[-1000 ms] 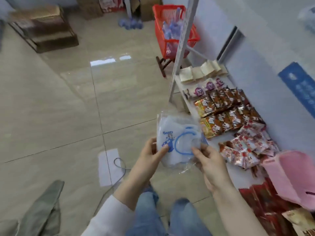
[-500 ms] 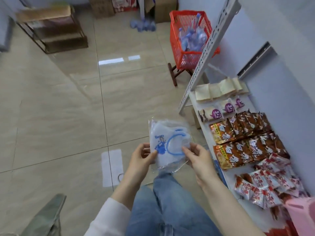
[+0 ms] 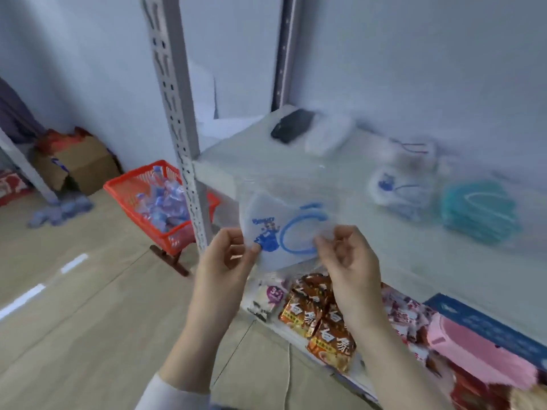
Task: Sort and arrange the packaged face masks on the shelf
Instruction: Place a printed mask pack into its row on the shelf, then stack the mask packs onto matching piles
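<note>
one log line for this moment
left hand: pinches packaged mask | right hand: pinches packaged mask | status: held before shelf, not placed

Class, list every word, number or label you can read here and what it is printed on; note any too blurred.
"3+1": purple circle on a white packet.
"白象": orange packets beside it.
Blue word on the mask packet: too blurred to read.
White print on the blue box: too blurred to read.

Glossy clear plastic wraps the face mask [image 3: 284, 232]; the shelf [image 3: 266, 161] looks smooth, matt.
</note>
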`<state>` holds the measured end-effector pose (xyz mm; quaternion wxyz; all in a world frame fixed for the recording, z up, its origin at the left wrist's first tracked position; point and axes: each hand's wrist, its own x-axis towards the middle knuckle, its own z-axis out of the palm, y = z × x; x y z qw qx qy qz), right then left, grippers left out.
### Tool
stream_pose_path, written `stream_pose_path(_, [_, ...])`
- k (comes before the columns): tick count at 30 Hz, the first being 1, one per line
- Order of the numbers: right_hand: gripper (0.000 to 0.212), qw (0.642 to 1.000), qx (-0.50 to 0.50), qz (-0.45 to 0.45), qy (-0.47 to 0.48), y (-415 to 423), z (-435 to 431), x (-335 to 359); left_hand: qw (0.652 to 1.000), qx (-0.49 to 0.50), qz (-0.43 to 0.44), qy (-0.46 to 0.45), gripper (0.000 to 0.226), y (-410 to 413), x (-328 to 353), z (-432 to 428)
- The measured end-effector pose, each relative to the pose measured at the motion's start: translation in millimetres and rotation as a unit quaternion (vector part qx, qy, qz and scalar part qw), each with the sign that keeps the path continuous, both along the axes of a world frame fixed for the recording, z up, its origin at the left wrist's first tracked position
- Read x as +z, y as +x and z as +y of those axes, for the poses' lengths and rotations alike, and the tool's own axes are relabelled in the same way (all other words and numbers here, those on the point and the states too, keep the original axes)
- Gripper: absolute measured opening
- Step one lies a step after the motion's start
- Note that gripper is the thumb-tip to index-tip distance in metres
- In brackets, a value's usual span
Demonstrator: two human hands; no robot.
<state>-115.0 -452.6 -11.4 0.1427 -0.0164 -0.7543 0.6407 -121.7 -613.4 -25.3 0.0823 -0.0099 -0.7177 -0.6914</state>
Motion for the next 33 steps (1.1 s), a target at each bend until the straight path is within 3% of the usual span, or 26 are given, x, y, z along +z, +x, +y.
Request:
stream_pose_path(6, [0.012,0.977,-0.211,0.035,0.015,-29.4,28.0,13.1,0.986,-0.151,0.057,-0.051,0.017,-82.9,25.7,44.2])
stream_pose_path(10, [0.010,0.955,-0.294,-0.008,0.040,-40.1,49.7,-7.8,0.973,-0.206,0.036,-0.099,0.016,-107.1,8.6,78.2])
stream_pose_path(14, [0.008,0.936,-0.345,-0.067,0.040,-54.1,69.7,-23.3,0.965,-0.223,0.011,-0.135,0.016,-122.5,2.9,103.9])
stream_pose_path(19, [0.025,0.914,-0.396,-0.020,0.089,-92.2,115.2,13.2,0.964,-0.225,0.032,-0.135,0.010,-165.2,32.1,149.1])
stream_pose_path(23, [0.036,0.859,-0.433,-0.078,0.261,-124.7,148.4,21.8,0.956,-0.245,-0.096,-0.128,0.014,-205.3,28.6,192.8])
stream_pose_path(26, [0.039,0.768,-0.413,-0.186,0.452,-130.0,157.1,16.2,0.941,-0.243,-0.100,-0.211,0.013,-216.9,15.1,210.0])
stream_pose_path(28, [0.038,0.724,-0.411,-0.224,0.507,-129.2,157.9,15.4,0.922,-0.234,-0.072,-0.299,0.022,-218.3,9.8,215.1])
stream_pose_path(30, [0.035,0.705,-0.423,-0.199,0.534,-127.8,159.0,13.8,0.908,-0.228,-0.061,-0.346,0.029,-218.0,8.9,218.6])
stream_pose_path(33, [0.026,0.699,-0.481,-0.060,0.526,-122.5,165.1,7.2,0.901,-0.221,-0.041,-0.372,0.040,-215.6,7.9,219.5])
